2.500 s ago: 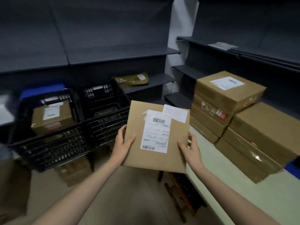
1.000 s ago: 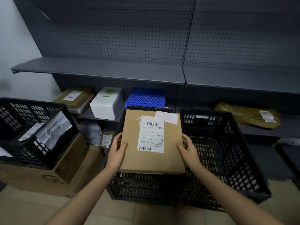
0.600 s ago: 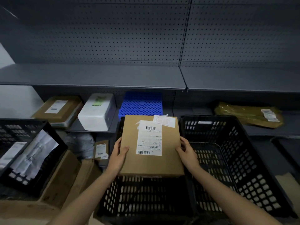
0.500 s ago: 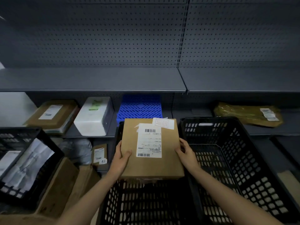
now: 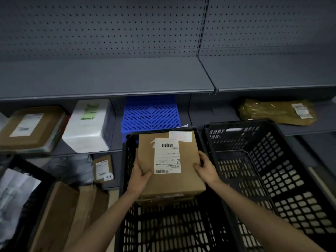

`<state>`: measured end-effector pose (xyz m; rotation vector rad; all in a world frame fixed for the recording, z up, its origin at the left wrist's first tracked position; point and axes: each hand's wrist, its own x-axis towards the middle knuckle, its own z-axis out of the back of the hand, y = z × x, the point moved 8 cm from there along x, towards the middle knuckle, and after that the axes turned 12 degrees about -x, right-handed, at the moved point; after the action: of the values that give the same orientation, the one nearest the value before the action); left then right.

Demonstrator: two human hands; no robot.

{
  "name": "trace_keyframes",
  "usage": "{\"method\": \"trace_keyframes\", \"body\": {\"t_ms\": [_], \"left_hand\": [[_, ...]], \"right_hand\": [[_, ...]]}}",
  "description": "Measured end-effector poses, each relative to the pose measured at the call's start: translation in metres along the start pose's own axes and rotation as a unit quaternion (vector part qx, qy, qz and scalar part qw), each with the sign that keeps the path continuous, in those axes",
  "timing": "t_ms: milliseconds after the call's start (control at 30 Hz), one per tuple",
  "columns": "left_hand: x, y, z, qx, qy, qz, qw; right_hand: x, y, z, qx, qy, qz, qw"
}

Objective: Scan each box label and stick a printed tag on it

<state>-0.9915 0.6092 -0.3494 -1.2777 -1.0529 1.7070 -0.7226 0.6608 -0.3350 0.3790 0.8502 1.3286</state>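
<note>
Both hands hold the cardboard box [image 5: 169,164] inside the middle black crate [image 5: 127,179], above another carton: the left hand [image 5: 140,177] grips its left edge with the thumb on the top face, and the right hand [image 5: 206,168] grips its right edge with curled fingers. On top of the box are a white shipping label [image 5: 167,156] and a small printed tag [image 5: 180,136] at the far right corner. Right of this crate stands a second black crate [image 5: 272,179], and behind it a blue plastic panel [image 5: 150,113] leans on the shelf [image 5: 109,77].
</note>
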Motion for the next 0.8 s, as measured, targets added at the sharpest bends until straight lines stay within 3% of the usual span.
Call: {"method": "trace_keyframes", "body": {"t_ms": [233,633,800], "left_hand": [[0.012,0.007,0.005,0.124,-0.017,-0.008,0.992],[0.01,0.013,0.009,0.213,-0.036,-0.025,0.976],[0.007,0.0,0.004,0.294,-0.038,-0.105,0.949]], "right_hand": [[0.015,-0.004,-0.025,-0.002,0.03,-0.008,1.0],[0.019,0.005,-0.043,-0.053,0.065,0.0,0.996],[0.018,0.013,-0.032,-0.141,0.047,0.02,0.989]]}}
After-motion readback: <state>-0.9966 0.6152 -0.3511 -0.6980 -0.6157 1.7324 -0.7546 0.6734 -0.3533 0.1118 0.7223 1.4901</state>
